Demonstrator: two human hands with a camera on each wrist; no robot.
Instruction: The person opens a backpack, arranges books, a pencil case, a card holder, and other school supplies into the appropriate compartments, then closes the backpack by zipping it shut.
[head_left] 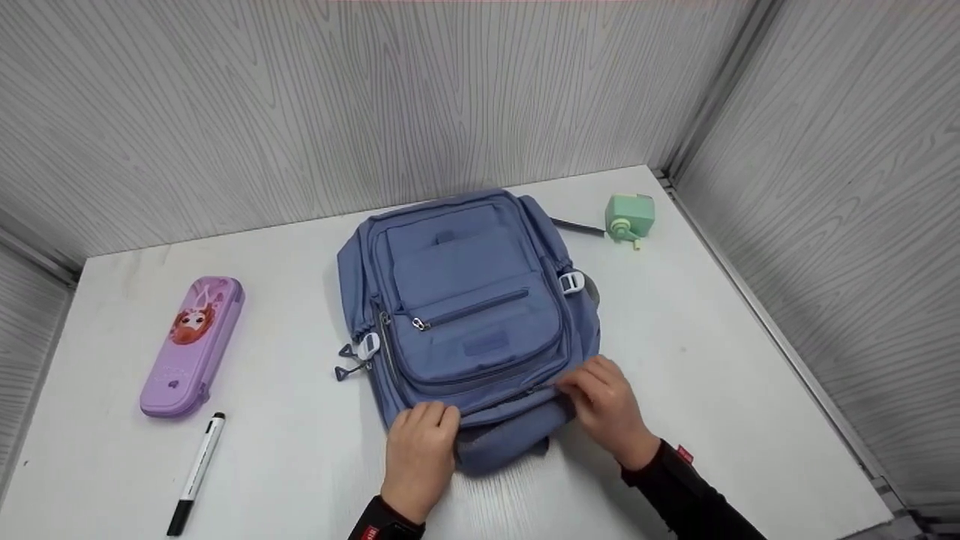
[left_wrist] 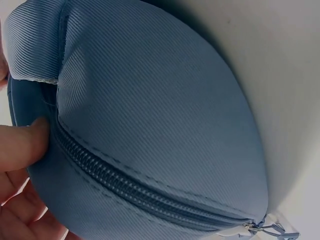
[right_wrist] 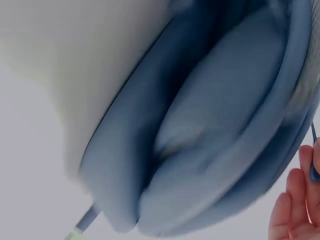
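A blue backpack [head_left: 480, 255] lies on the white table with its front pockets facing up. At its near end, my left hand [head_left: 422, 454] grips the fabric edge, the thumb [left_wrist: 25, 145] on the cloth beside a zipper [left_wrist: 130, 187] and the fingers curled below. My right hand [head_left: 609, 405] is at the near right corner, by the right end of the zipper line [head_left: 517, 394]. Its fingers pinch a small blue zipper pull [right_wrist: 314, 172], partly cut off by the right wrist view's edge. Two dark triangular pulls [head_left: 343, 373] hang on the bag's left side.
A purple pencil case [head_left: 191, 352] lies at the left, with a black-and-white marker [head_left: 198, 472] nearer. At the back right stands a green crank pencil sharpener [head_left: 631, 215], beside a dark strip [head_left: 577, 226] sticking out past the bag. Panelled walls [head_left: 375, 97] border the table.
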